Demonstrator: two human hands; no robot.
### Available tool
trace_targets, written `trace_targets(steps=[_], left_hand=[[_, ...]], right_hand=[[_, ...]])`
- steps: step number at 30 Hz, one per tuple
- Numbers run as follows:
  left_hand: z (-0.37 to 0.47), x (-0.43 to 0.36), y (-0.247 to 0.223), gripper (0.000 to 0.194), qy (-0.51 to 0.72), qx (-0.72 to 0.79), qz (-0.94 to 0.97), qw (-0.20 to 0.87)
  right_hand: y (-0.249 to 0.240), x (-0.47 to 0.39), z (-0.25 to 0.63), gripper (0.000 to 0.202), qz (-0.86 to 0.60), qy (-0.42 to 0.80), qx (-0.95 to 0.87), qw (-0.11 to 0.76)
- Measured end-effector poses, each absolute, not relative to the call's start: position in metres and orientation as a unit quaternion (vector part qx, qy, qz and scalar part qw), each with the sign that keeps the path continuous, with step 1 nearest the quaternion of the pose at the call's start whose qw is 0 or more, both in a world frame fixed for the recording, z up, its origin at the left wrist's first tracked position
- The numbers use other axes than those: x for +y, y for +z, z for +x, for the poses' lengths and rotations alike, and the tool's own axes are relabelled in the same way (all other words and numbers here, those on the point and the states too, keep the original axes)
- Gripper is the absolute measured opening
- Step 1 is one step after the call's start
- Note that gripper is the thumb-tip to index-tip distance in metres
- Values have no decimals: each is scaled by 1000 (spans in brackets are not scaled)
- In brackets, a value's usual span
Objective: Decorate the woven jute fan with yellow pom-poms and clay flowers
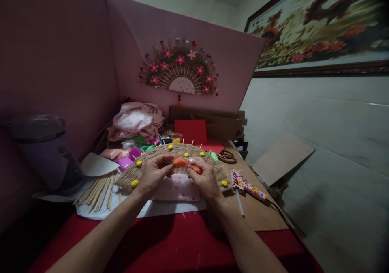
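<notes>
Between my two hands is a piece of soft orange clay [180, 162], partly in a clear plastic wrapper. My left hand [154, 175] pinches it from the left with thumb and fingers. From the other side, my right hand [204, 178] grips the wrapper and the orange part inside. Beneath both hands lies a fan-shaped piece wound with brown twine [158, 153], dotted with several yellow buttons of clay [170, 147] and with stick ends poking past its curved edge. A white spotted cloth [176, 188] covers its lower middle, partly hidden by my hands.
Wooden sticks [96, 190] lie at left on a white sheet. A patterned glue gun [251, 188] with a cord rests on cardboard [267, 216] at right. Bagged colored clay [133, 153], pink cloth [136, 121] and red card [190, 131] are behind. A finished flowered fan [180, 68] hangs above.
</notes>
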State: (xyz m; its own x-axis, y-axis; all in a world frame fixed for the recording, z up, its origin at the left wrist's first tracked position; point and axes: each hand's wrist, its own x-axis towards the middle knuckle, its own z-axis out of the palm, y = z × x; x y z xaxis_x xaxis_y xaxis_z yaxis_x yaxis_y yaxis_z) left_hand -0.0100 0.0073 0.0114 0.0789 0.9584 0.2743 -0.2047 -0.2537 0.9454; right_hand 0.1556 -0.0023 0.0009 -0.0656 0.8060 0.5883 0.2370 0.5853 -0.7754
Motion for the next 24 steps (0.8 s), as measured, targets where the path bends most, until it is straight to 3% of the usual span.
trace_targets(steps=[12,19,24], left_hand=[[-10,-1,23,36,564,378,518,520],[-10,-1,20,25,554,349,525,543],[-12,-1,20,29,551,334,534,548]], right_hand=[[-1,-2,157,13,-407,184,-697,561],[-6,-1,157,16,-412,205,-699,547],[-3,-3,156,11,-402,226,-689,559]])
